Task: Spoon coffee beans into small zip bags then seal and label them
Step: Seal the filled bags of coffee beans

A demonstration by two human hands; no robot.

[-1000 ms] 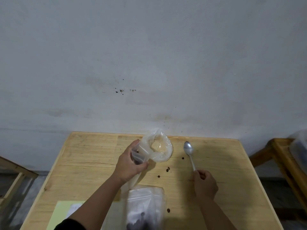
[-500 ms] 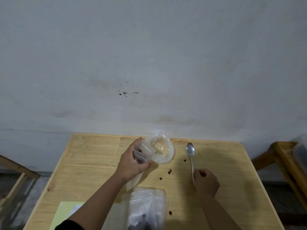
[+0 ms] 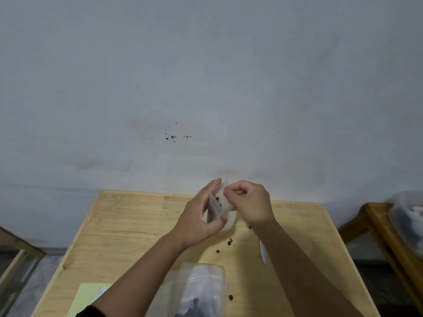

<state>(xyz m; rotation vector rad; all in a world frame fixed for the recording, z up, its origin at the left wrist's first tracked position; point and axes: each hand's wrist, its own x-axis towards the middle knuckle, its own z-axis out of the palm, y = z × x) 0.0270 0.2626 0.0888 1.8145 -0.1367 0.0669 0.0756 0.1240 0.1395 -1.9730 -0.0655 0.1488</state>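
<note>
A small clear zip bag (image 3: 217, 205) with a few dark coffee beans inside is held upright above the far middle of the wooden table (image 3: 128, 227). My left hand (image 3: 196, 220) grips its left side and bottom. My right hand (image 3: 249, 202) pinches the bag's top right edge. The metal spoon (image 3: 263, 253) lies on the table, mostly hidden under my right forearm. A larger clear bag with beans (image 3: 201, 291) lies at the near edge. Behind the small bag, a crumpled clear bag (image 3: 230, 221) peeks out.
Several loose beans (image 3: 229, 241) lie scattered on the table; one more bean (image 3: 230, 297) is near the front. A pale yellow sheet (image 3: 88, 296) sits at the near left. A wooden stand with a plastic container (image 3: 407, 223) is at the right. A wall rises behind.
My right hand let go of the spoon, which now lies on the table, and moved up left to the small bag's top. My left hand raised the bag slightly.
</note>
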